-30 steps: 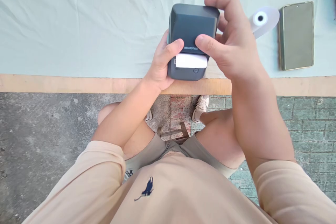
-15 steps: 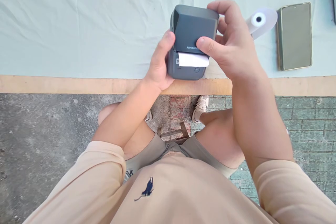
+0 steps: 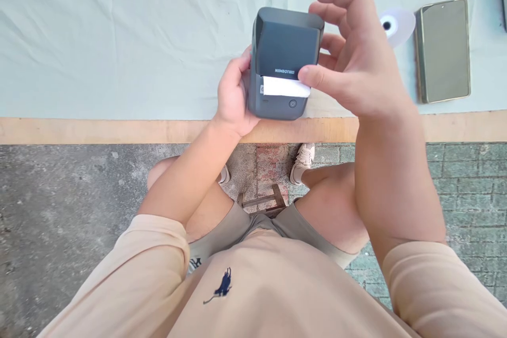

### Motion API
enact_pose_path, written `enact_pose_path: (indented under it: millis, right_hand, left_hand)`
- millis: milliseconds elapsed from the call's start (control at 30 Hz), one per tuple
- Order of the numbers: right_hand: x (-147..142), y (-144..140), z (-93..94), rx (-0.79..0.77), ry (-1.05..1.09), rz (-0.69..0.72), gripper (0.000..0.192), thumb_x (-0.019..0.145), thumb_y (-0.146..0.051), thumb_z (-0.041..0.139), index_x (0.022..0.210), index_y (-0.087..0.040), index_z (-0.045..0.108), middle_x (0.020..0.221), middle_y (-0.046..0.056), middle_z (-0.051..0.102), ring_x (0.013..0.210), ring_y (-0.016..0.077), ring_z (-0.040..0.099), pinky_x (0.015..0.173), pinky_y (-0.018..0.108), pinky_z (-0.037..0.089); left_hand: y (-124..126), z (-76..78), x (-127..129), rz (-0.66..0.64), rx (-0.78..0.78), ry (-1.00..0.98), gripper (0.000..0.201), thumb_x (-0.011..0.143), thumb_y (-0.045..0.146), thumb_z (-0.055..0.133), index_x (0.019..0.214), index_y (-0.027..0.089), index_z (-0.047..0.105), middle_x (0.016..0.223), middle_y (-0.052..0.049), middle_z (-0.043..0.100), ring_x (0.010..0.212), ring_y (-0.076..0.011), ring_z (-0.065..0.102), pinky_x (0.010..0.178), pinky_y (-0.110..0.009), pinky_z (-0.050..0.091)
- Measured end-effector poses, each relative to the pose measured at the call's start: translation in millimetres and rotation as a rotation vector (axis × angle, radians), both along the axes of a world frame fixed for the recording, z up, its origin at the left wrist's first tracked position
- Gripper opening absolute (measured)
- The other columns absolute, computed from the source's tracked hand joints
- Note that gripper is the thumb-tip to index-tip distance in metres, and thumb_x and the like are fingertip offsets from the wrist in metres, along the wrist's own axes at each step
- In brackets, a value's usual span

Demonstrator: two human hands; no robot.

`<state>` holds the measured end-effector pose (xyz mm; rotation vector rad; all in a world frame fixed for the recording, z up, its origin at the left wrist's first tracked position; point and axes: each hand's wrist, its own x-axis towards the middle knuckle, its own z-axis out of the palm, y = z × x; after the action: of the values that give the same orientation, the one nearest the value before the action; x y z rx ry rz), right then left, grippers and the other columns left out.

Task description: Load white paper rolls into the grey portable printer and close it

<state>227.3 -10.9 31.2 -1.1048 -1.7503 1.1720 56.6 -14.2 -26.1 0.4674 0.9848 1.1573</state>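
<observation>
A dark grey label printer [image 3: 287, 45] is tilted up above the table's near edge. My left hand [image 3: 234, 96] grips its left side, thumb along the edge and the other fingers hidden behind it. White label paper [image 3: 285, 86] sticks out of the slot below the lid, above a round power button. On the printer's right side, my right hand [image 3: 362, 55] has its fingers spread and curved. Its thumb tip is by the lid's lower right corner, beside the paper; whether it touches cannot be made out. The other fingertips are near the right edge.
Pale blue cloth [image 3: 158, 37] covers the table, with a bare wooden edge [image 3: 99, 131] in front. A white paper roll [image 3: 401, 26] lies behind my right hand, partly hidden. A phone [image 3: 446, 53] lies to its right. A dark object shows at the upper right.
My right hand has loosened from the printer, its fingers lifting away and spreading to the right. The printer has shifted slightly left in my left hand.
</observation>
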Motion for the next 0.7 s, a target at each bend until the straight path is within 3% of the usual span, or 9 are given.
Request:
enact_pose_path:
  millis: [100, 167, 267, 333, 367, 433, 533, 600, 700]
  right_hand:
    - [4.0, 1.0, 6.6, 0.047, -0.120, 0.097, 0.066, 0.069, -0.015, 0.071, 0.125, -0.033, 0.041, 0.136, -0.001, 0.039, 0.132, 0.0181, 0.037, 0.103, 0.035, 0.047]
    - [2.1, 0.3, 10.8, 0.141, -0.255, 0.048, 0.067, 0.066, -0.019, 0.074, 0.123, -0.034, 0.043, 0.134, -0.002, 0.043, 0.128, 0.0210, 0.041, 0.100, 0.037, 0.048]
    - [-5.6, -2.4, 14.7, 0.387, -0.335, -0.291, 0.039, 0.069, -0.027, 0.073, 0.102, -0.028, 0.051, 0.104, -0.001, 0.055, 0.101, 0.0216, 0.057, 0.081, 0.036, 0.052]
    - [-10.8, -4.5, 16.0, 0.502, -0.297, -0.549, 0.018, 0.081, -0.033, 0.062, 0.079, -0.026, 0.047, 0.082, 0.000, 0.049, 0.080, 0.0182, 0.058, 0.071, 0.035, 0.051]
    - [-12.5, -5.4, 16.5, 0.511, -0.286, -0.602, 0.022, 0.086, -0.035, 0.057, 0.072, -0.025, 0.043, 0.077, 0.001, 0.046, 0.074, 0.0175, 0.057, 0.068, 0.035, 0.050]
    - [-14.1, -6.4, 17.8, 0.454, -0.341, -0.496, 0.024, 0.088, -0.036, 0.053, 0.068, -0.026, 0.044, 0.076, 0.001, 0.050, 0.073, 0.0185, 0.057, 0.070, 0.037, 0.050]
    - [-13.2, -6.1, 20.7, 0.339, -0.568, -0.206, 0.005, 0.083, -0.027, 0.057, 0.080, -0.030, 0.056, 0.084, -0.001, 0.061, 0.085, 0.0241, 0.059, 0.080, 0.045, 0.050]
    - [-12.7, -5.1, 22.4, 0.289, -0.784, -0.114, 0.014, 0.079, -0.025, 0.059, 0.092, -0.031, 0.060, 0.087, 0.001, 0.063, 0.098, 0.0308, 0.055, 0.084, 0.052, 0.047]
    - [-14.0, -4.1, 23.9, 0.223, -0.975, -0.070, 0.029, 0.077, -0.023, 0.058, 0.105, -0.030, 0.060, 0.087, 0.005, 0.061, 0.104, 0.0371, 0.051, 0.082, 0.058, 0.046]
  left_hand:
    - [1.2, -1.0, 0.8, 0.027, -0.037, -0.016, 0.020, 0.089, 0.036, 0.048, 0.085, 0.019, 0.057, 0.090, -0.003, 0.067, 0.120, -0.0217, 0.055, 0.092, -0.030, 0.055]
    - [1.6, 2.0, 1.3, 0.000, -0.026, -0.033, 0.021, 0.089, 0.035, 0.045, 0.085, 0.018, 0.057, 0.092, -0.003, 0.066, 0.122, -0.0221, 0.055, 0.093, -0.031, 0.055]
    - [0.7, 7.3, 0.4, -0.110, 0.090, -0.118, 0.032, 0.091, 0.039, 0.036, 0.094, 0.018, 0.059, 0.096, -0.004, 0.063, 0.125, -0.0238, 0.052, 0.093, -0.034, 0.055]
    - [-1.1, 9.7, -0.8, -0.169, 0.138, -0.160, 0.041, 0.091, 0.047, 0.031, 0.102, 0.019, 0.059, 0.094, -0.004, 0.062, 0.125, -0.0250, 0.052, 0.092, -0.036, 0.054]
    - [-2.3, 10.4, -1.2, -0.185, 0.140, -0.160, 0.045, 0.090, 0.052, 0.031, 0.103, 0.019, 0.059, 0.090, -0.005, 0.061, 0.123, -0.0255, 0.054, 0.091, -0.036, 0.055]
    - [-4.6, 11.2, -1.3, -0.201, 0.146, -0.140, 0.044, 0.087, 0.056, 0.039, 0.101, 0.020, 0.060, 0.083, -0.004, 0.060, 0.112, -0.0250, 0.060, 0.085, -0.033, 0.055]
    - [-7.4, 12.3, 0.8, -0.224, 0.221, -0.158, 0.026, 0.085, 0.041, 0.049, 0.097, 0.021, 0.060, 0.079, -0.002, 0.059, 0.085, -0.0171, 0.064, 0.071, -0.026, 0.052]
    - [-8.6, 13.2, 2.9, -0.227, 0.263, -0.179, 0.018, 0.086, 0.030, 0.049, 0.097, 0.022, 0.059, 0.081, 0.000, 0.058, 0.072, -0.0118, 0.060, 0.064, -0.023, 0.048]
    - [-9.8, 13.2, 5.0, -0.237, 0.281, -0.157, 0.018, 0.085, 0.026, 0.050, 0.100, 0.023, 0.058, 0.085, 0.000, 0.058, 0.073, -0.0113, 0.059, 0.063, -0.022, 0.045]
